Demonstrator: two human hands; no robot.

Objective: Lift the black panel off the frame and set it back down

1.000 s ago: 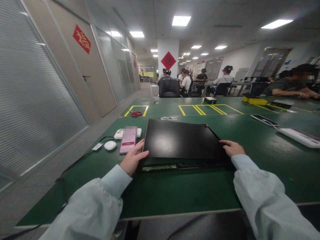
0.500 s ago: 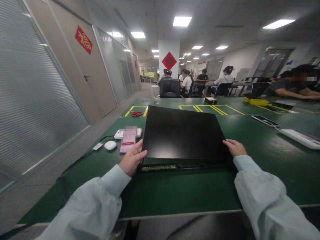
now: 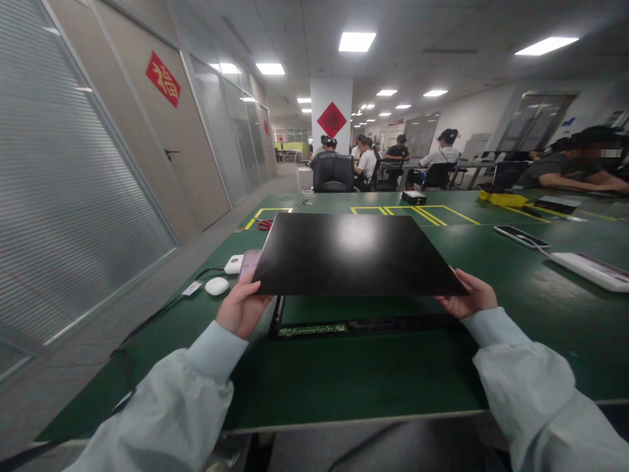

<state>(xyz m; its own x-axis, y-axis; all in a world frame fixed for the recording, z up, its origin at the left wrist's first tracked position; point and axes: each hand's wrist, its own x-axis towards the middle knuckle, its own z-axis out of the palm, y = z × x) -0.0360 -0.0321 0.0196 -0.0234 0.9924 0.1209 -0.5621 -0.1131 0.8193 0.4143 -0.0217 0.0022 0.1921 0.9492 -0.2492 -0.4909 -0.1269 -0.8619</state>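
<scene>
A flat black display panel (image 3: 354,259) is raised above the green table, its glossy face up and reflecting a ceiling light. My left hand (image 3: 242,309) grips its near left corner, thumb on top and fingers underneath. At the near right corner my right hand (image 3: 472,295) holds it the same way. Below the panel a thin black frame (image 3: 393,324) lies on the table, with a strip of green circuit board (image 3: 312,330) in its near side. The panel hides most of the frame. A pink-screened phone (image 3: 248,262) is partly covered by the panel's left edge.
On the left are a white rounded case (image 3: 217,286), red-handled scissors (image 3: 265,225) and a black strap. At right lie another phone (image 3: 521,236) and a white device (image 3: 592,271) with a cable. Farther back are a yellow tray (image 3: 504,198), a black box (image 3: 414,198) and seated people.
The panel has lifted off the frame at its near edge and levelled out, shifting slightly left. Both hands moved with it to its near corners, and more of the frame shows.
</scene>
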